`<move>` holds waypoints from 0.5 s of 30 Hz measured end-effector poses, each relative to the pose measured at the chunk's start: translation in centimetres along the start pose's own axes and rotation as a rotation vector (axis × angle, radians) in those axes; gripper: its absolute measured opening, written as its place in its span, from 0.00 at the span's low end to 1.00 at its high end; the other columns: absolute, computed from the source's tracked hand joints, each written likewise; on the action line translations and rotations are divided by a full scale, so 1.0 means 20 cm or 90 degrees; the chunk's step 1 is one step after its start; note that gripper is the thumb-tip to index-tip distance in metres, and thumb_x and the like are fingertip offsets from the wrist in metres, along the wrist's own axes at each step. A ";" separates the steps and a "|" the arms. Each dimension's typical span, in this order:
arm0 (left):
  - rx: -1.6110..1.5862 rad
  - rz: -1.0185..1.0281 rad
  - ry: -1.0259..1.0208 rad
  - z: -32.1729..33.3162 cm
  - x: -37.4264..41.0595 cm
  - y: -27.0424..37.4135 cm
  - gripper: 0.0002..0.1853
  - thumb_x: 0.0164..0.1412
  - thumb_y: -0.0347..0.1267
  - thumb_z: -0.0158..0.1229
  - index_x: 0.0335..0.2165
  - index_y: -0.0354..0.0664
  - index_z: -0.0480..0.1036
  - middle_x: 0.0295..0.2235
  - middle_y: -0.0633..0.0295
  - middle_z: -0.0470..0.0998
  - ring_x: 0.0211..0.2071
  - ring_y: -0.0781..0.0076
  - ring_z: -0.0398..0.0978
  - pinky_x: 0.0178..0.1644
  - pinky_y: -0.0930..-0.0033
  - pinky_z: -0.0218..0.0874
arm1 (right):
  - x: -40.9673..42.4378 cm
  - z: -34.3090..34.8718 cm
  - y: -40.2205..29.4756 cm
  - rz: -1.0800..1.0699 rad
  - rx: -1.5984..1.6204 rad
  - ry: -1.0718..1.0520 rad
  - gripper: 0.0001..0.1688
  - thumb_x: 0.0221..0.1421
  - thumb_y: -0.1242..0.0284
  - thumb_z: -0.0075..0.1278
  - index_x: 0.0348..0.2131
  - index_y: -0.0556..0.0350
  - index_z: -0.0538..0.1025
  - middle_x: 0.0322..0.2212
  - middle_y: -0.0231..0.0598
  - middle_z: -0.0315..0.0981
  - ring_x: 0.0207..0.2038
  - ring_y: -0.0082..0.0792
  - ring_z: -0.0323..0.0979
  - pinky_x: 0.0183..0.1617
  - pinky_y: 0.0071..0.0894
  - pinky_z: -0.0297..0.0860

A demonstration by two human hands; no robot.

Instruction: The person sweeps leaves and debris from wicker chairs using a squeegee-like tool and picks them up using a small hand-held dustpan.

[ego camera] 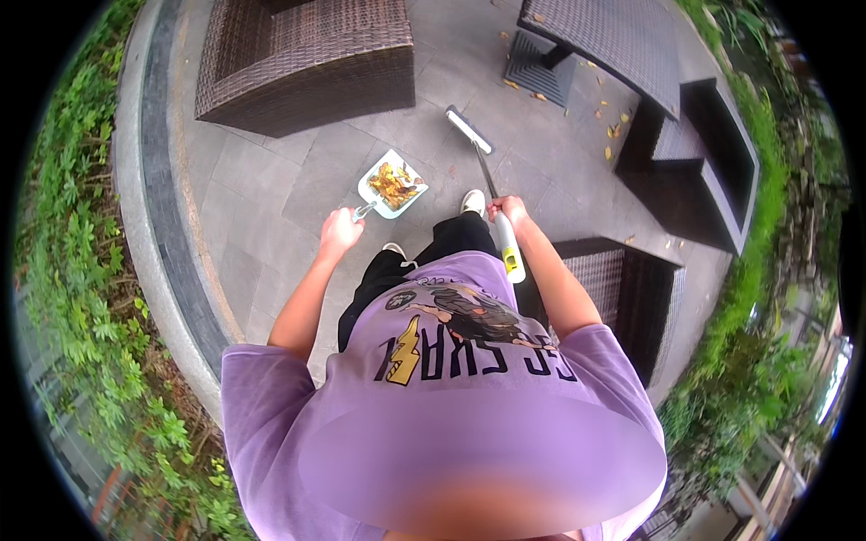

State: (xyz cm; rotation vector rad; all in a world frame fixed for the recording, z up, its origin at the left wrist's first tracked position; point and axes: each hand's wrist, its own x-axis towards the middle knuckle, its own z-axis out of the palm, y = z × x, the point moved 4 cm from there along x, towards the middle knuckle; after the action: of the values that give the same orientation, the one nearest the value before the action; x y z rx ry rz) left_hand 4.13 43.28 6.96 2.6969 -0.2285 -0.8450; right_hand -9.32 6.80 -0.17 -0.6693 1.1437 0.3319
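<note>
My left hand (342, 231) grips the handle of a pale blue dustpan (391, 211), held out in front of me to the left. Yellow and brown dry leaves (390, 184) lie heaped in its pan. In my right hand (509, 207) is a broom handle (506, 237), white with a yellow-green end that points back towards my body. The dark shaft runs forward to a white broom head (467, 130) with dark bristles, which rests on the paving well ahead of my right shoe. A gap of floor separates the broom head from the dustpan.
A brown wicker armchair (311, 74) stands ahead on the left. At the front right is a wicker table (609, 44), with more wicker chairs (703, 162) (609, 270) along the right. Fallen leaves (612, 130) dot the grey tiles (264, 182). A stone kerb (159, 284) borders green plants.
</note>
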 end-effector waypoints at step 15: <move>0.088 0.064 -0.085 0.34 -0.06 -0.01 0.14 0.51 0.36 0.53 0.37 0.45 0.74 0.35 0.50 0.76 0.40 0.51 0.73 0.44 0.55 0.64 | -0.09 -0.03 0.92 0.031 -0.199 0.107 0.09 0.54 0.80 0.31 0.28 0.70 0.65 0.19 0.51 0.65 0.17 0.43 0.69 0.17 0.44 0.69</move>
State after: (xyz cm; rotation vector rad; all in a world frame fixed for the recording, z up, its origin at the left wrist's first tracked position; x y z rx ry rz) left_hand -0.68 42.22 2.19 2.7292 -0.4653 -1.0145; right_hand -20.79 20.64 -4.46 -0.9583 1.2822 0.5095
